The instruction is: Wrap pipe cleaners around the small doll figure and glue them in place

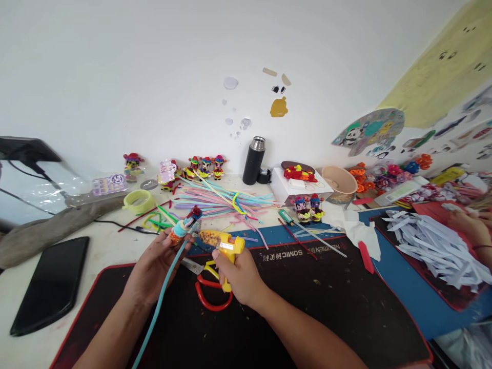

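My left hand (156, 264) has its fingers closed round a small pipe-cleaner doll (180, 231) with a dark red top and a light blue and orange body. From the doll a long light blue pipe cleaner (159, 302) trails down past my left wrist. A yellow hot glue gun (221, 243) is gripped in my right hand (240, 274). Its nozzle points left, close to the doll; whether they touch I cannot tell. Below the glue gun lie red-handled scissors (211, 302) on the black mat (307, 307), partly hidden by my right hand.
Behind my hands lies a heap of pastel pipe cleaners (219, 200). A black thermos (253, 161), a white box (302, 188) and finished dolls (309, 209) stand near the wall. At left are green tape (138, 201) and a phone (49, 284). Another person's hand (467, 225) works beside paper strips (438, 251).
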### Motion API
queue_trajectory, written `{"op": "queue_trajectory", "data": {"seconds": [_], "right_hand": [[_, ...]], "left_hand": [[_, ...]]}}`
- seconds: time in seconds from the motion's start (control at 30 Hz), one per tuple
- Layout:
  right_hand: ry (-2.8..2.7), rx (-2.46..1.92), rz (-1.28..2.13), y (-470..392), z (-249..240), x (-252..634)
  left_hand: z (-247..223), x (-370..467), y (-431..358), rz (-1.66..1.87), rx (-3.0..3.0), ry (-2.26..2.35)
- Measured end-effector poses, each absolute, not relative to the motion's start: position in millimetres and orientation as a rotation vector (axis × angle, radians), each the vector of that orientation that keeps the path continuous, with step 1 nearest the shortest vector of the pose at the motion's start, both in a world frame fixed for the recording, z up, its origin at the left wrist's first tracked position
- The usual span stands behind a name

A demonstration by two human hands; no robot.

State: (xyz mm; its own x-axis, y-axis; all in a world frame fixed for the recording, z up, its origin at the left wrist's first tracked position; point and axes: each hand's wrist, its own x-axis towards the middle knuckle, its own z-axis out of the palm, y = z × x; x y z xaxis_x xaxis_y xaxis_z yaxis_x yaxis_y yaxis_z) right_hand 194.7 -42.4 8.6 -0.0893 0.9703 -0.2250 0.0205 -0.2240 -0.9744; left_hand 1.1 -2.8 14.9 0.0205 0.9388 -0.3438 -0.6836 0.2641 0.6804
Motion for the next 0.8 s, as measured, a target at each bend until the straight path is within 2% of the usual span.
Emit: {"op": "queue_trajectory", "data": {"seconds": [0.8], "right_hand": [[-1.127,-1.32,1.42,-37.6,10.4,197.7]], "left_hand": [[11.5,1.5,-3.8,1.302,0.397,0.861]]}}
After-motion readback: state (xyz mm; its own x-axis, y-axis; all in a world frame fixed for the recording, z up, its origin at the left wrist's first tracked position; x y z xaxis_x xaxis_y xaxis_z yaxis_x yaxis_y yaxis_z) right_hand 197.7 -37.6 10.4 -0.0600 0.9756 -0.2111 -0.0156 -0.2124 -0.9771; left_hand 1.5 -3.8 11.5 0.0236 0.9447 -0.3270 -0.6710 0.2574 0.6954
